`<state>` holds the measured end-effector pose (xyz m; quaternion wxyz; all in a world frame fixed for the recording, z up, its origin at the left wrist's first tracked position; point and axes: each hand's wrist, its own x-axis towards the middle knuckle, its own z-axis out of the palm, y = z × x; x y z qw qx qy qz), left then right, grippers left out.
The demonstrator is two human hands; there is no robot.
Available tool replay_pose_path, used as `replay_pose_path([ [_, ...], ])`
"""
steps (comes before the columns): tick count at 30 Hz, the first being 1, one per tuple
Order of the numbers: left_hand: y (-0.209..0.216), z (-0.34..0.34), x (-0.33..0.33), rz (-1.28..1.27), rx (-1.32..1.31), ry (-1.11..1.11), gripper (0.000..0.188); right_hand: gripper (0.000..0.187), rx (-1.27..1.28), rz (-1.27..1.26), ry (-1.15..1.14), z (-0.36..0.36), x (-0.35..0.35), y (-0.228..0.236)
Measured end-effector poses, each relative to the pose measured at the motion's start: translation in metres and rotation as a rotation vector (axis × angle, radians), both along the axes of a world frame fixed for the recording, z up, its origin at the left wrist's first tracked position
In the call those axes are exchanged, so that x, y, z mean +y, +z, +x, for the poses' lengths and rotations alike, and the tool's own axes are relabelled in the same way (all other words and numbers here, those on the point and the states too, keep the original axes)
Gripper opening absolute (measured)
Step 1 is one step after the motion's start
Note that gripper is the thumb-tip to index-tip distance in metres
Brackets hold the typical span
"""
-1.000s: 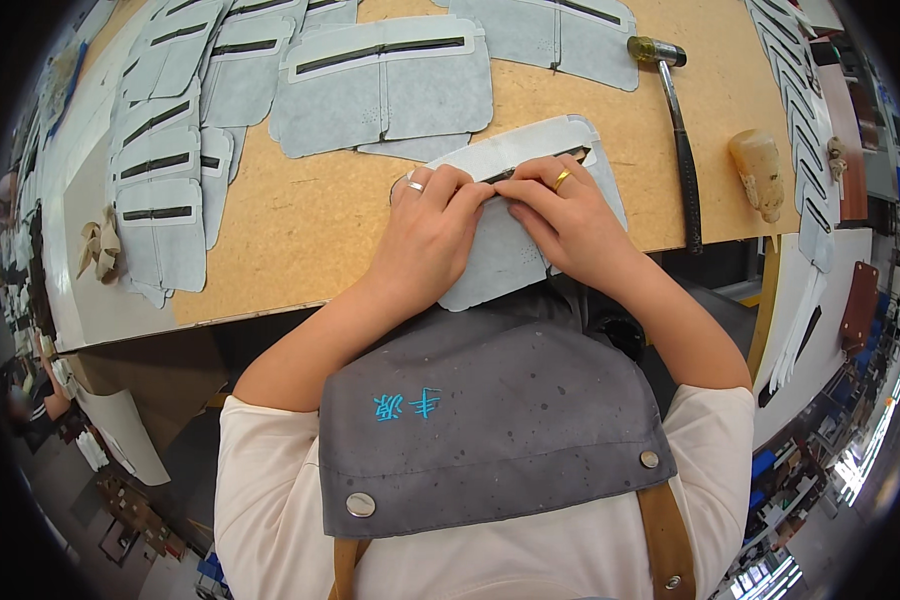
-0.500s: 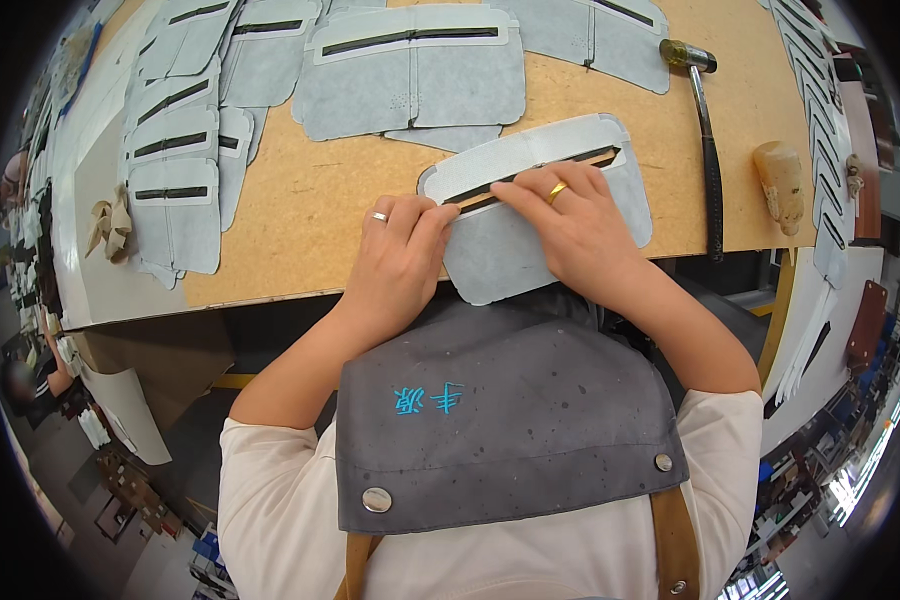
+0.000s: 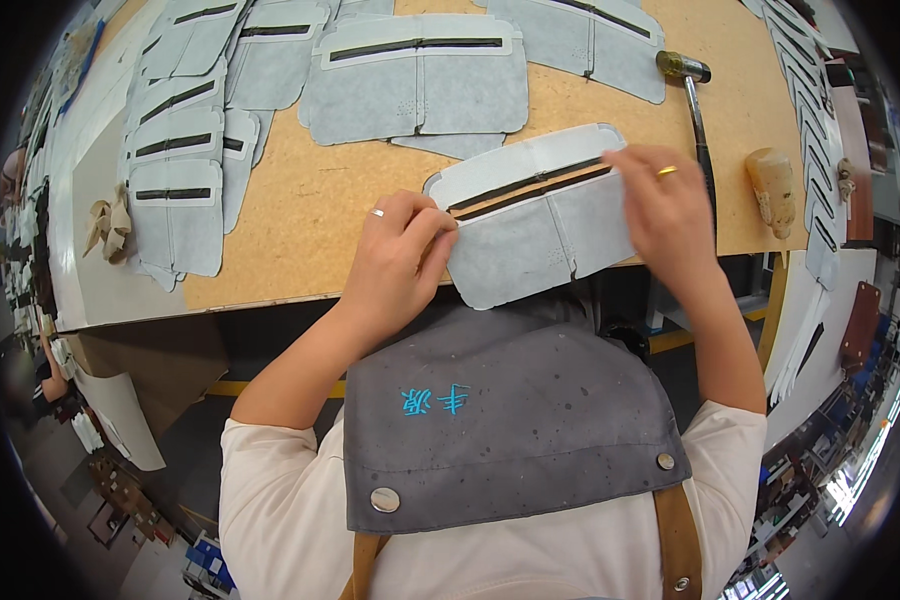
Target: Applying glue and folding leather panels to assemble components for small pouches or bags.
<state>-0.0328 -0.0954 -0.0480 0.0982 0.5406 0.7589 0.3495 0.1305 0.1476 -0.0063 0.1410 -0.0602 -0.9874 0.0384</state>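
A grey panel with a whitish band along its top lies tilted at the table's near edge, its lower part overhanging. A long slot with black edges crosses it, and tan table colour shows through the gap. My left hand, ring on one finger, pinches the panel at the slot's left end. At the slot's right end my right hand has its fingers drawn together on the panel; they are slightly blurred, and the panel's right edge is hidden behind them.
Similar grey panels with black-edged slots lie across the far side and in an overlapping stack at left. A hammer and a yellowish rounded block rest at right. A crumpled beige piece sits at far left.
My right hand has moved right, from the middle of the slot to its right end. The gap between the black edges is now more exposed. My left hand stays near the left end.
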Motion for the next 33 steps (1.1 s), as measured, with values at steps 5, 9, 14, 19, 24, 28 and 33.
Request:
replay_pose_path([
  [5,0.015,0.008,0.030,0.061,-0.048,-0.070,0.027,0.032,0.054,0.191,-0.656,0.042,0.066,-0.036],
  [9,0.000,0.012,0.042,0.053,0.069,-0.165,0.029,0.035,-0.078,0.172,-0.696,0.059,0.091,-0.048],
  [14,-0.007,0.014,0.035,0.088,0.176,-0.179,0.027,0.043,0.134,-0.833,-0.654,0.044,0.028,0.024],
  [19,-0.002,0.011,0.034,0.060,0.185,-0.202,0.028,0.059,0.005,-0.237,-0.045,0.053,-0.020,0.013],
  [24,0.000,0.012,0.034,0.041,0.197,-0.182,0.027,0.063,-0.094,-0.242,-0.186,0.055,-0.012,0.039],
  [28,0.001,0.012,0.034,0.049,0.209,-0.195,0.025,0.060,0.147,-0.370,-0.004,0.058,-0.027,0.014],
  [33,0.006,0.002,0.033,-0.044,0.158,-0.256,0.025,0.053,-0.226,-0.275,-0.221,0.064,-0.014,0.018],
])
